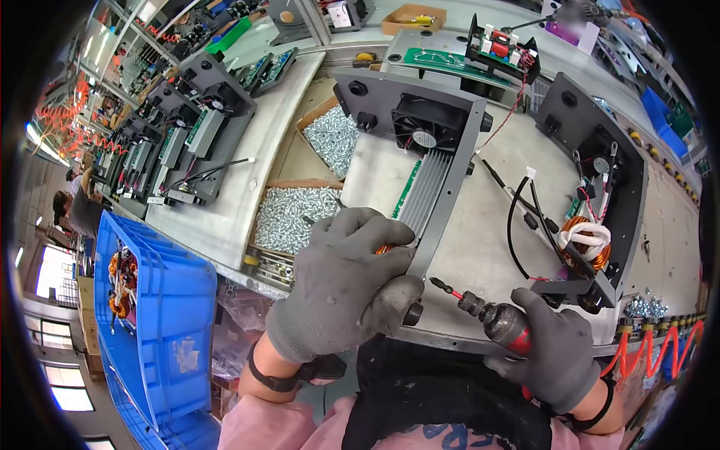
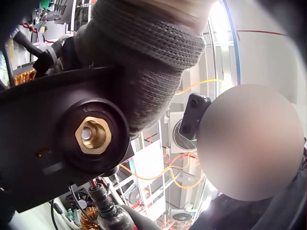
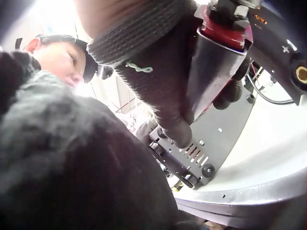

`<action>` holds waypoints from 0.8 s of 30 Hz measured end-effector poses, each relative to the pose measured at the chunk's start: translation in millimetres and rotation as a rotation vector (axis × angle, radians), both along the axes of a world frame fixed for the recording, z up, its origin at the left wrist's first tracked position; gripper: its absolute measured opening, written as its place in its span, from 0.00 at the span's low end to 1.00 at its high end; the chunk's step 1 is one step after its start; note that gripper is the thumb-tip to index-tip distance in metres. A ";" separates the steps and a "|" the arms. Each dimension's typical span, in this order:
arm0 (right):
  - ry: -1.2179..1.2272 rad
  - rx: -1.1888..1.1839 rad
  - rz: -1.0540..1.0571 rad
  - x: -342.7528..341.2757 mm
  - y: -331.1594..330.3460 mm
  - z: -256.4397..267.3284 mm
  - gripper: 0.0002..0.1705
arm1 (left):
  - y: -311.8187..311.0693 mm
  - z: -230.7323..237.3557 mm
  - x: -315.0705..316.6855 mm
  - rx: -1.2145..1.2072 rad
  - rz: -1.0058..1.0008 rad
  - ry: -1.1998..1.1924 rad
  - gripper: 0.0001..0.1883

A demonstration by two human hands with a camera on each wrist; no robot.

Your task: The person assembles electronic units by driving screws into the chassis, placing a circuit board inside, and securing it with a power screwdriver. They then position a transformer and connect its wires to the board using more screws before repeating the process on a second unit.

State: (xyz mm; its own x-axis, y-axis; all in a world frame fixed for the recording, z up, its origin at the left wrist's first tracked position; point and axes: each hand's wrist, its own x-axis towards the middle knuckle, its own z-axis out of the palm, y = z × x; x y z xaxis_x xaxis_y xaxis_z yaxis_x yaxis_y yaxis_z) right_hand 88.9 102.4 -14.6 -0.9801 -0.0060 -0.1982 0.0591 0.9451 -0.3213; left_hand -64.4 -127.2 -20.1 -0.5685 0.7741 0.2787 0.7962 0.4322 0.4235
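Observation:
My left hand (image 1: pixel 349 281), in a grey glove, grips the near end of a grey metal chassis (image 1: pixel 442 217), its thumb over the end panel. Its fingers partly hide a copper coil there. The chassis carries a black fan (image 1: pixel 429 124) and a finned heat sink (image 1: pixel 431 191). In the left wrist view, a black round foot with a brass hex insert (image 2: pixel 93 135) sits on the dark panel. My right hand (image 1: pixel 555 349), also gloved, holds a red and grey power screwdriver (image 1: pixel 502 324). Its bit points at the chassis's near edge, a short gap away.
A second chassis (image 1: pixel 626 165) with a copper coil (image 1: pixel 589 244) stands to the right, beside loose black cables (image 1: pixel 517 217). Cardboard boxes of screws (image 1: pixel 289 217) lie left. A blue bin (image 1: pixel 169 315) stands at lower left. Red coiled hose (image 1: pixel 649 349) hangs at the right edge.

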 end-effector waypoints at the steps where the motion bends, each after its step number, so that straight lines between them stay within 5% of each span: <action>1: -0.008 -0.004 0.003 1.1 0.6 -0.6 0.45 | -0.2 0.7 0.1 -0.004 0.000 -0.001 0.12; 9: 0.057 0.117 0.083 -3.9 -0.9 -4.2 0.42 | 3.2 3.8 1.1 -0.032 -0.009 -0.014 0.11; 11: 0.286 0.265 0.116 -4.4 -3.1 -12.2 0.40 | 3.5 3.2 -0.1 -0.035 -0.015 -0.012 0.11; 14: 0.174 0.350 0.116 -2.8 -6.8 -5.5 0.39 | 3.9 3.7 -0.3 -0.039 -0.024 -0.019 0.11; 19: 0.227 0.316 0.127 -3.4 -1.7 -7.7 0.46 | 3.8 3.2 0.9 -0.040 -0.029 -0.012 0.12; 24: 0.155 0.078 0.042 11.8 19.2 -25.9 0.54 | 16.5 14.3 11.6 -0.115 0.005 -0.079 0.23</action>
State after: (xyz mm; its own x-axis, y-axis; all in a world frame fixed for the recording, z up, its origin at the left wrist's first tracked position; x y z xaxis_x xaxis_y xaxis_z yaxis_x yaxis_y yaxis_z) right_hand 100.7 121.6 -40.6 -0.9982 -0.0381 -0.0461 -0.0255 0.9680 -0.2495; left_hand -52.9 -110.6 -5.8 -0.5891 0.7953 0.1428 0.7601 0.4855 0.4319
